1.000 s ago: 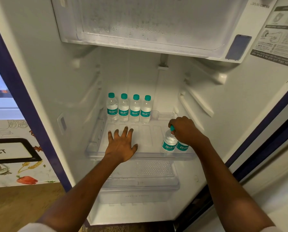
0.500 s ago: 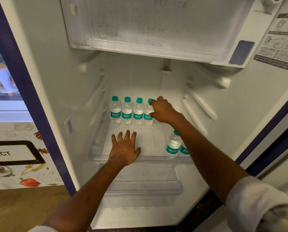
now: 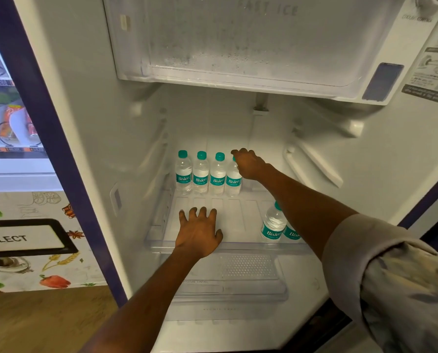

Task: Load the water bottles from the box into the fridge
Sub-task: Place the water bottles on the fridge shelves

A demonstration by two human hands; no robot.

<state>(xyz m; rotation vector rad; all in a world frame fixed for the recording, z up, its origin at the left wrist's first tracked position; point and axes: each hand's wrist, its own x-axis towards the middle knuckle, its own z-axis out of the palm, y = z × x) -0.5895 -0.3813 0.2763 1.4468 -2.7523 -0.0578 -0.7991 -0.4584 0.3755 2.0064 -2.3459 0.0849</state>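
Now the left hand [image 3: 200, 233] lies flat on the fridge shelf [image 3: 238, 220], fingers wide. The right hand [image 3: 248, 163] is at the back row of four bottles [image 3: 200, 174] — fingers curled over the end bottle's [image 3: 233, 182] cap. Two more bottles [image 3: 274, 225] stand at the shelf's front right.

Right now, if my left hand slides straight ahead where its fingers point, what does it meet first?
Probably the second bottle from left in the back row; only bare shelf lies before it.
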